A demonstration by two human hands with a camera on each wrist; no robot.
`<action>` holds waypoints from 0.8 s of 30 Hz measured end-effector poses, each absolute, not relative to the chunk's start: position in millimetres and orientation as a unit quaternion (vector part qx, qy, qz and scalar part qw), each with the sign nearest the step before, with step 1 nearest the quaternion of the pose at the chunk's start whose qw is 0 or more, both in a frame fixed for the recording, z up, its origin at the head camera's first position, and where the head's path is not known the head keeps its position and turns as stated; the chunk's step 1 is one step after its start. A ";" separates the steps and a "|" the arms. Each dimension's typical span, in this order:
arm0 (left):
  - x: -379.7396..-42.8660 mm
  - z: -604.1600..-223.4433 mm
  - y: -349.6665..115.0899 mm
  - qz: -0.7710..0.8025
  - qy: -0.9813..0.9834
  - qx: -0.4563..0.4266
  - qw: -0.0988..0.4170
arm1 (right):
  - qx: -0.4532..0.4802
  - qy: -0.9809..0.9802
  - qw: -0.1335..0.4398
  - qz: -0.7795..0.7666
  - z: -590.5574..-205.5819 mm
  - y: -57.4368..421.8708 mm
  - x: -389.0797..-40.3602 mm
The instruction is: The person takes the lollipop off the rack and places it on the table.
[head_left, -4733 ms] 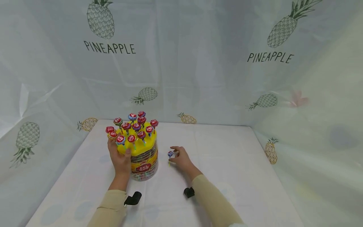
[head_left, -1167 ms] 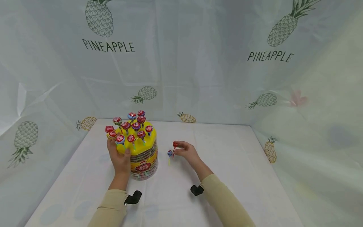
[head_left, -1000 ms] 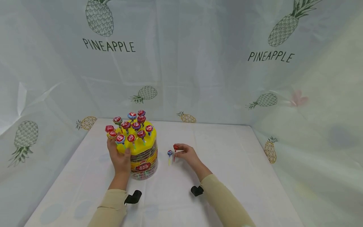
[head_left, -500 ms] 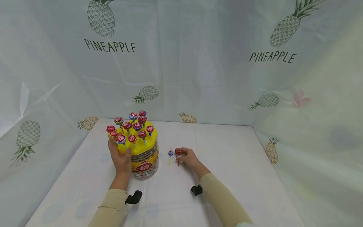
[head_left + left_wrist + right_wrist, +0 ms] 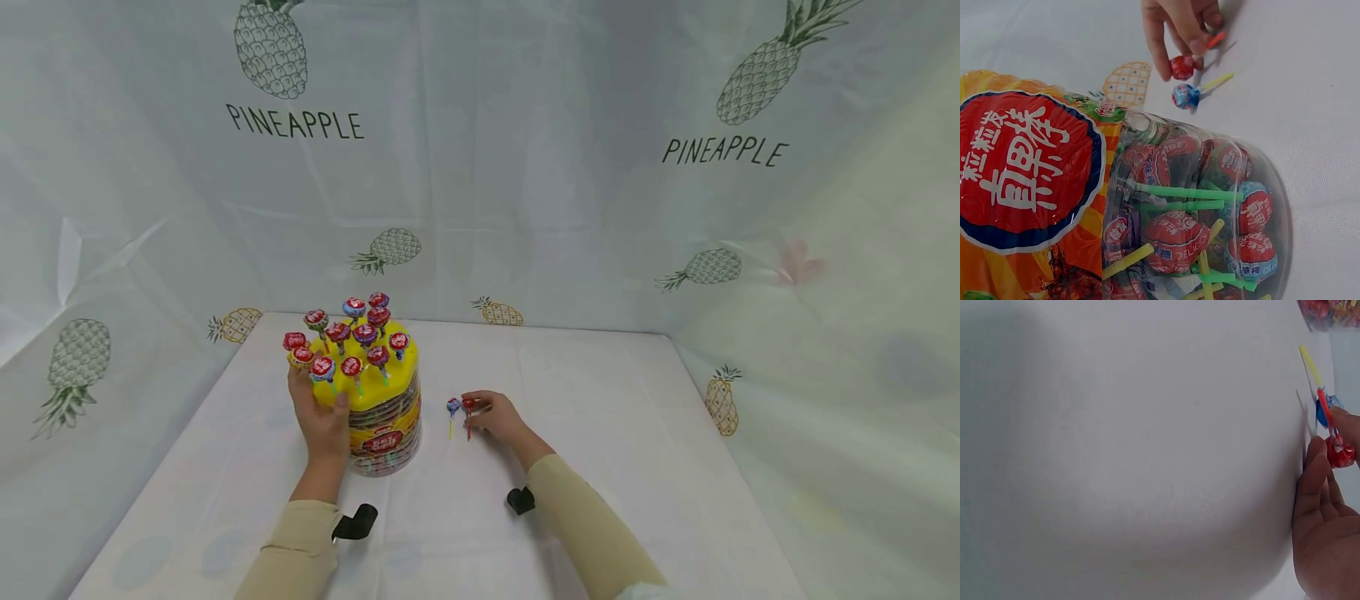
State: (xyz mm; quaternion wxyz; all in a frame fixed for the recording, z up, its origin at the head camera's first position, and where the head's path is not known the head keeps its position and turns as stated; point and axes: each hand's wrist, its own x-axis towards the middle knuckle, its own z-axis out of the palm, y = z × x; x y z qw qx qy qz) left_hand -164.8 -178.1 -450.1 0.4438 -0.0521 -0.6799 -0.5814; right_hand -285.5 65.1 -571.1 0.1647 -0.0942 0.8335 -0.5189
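Jar: your left hand grips it. Right of jar, your right hand pinches red lollipop, now lowered beside blue lollipop: two off lid.

Red lollipop: off jar, lowered beside blue lollipop, seemingly onto table | right hand: moved from blue to red

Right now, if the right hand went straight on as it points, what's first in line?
Likely the blue-wrapped yellow-stick lollipop, just past the red lollipop that the right hand pinches; the lollipop jar stands beyond. Exact depth is unclear.
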 end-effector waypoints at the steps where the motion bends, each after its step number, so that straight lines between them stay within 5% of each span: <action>1: -164.8 -450.0 -178.0 -0.582 -0.679 -0.053 0.444 | -0.098 0.835 0.165 -0.515 -570.8 65.2 -285.6; 24: -166.2 -452.9 -178.0 -0.581 -0.679 -0.048 0.445 | -0.173 0.892 0.135 -0.395 -579.7 62.7 -293.0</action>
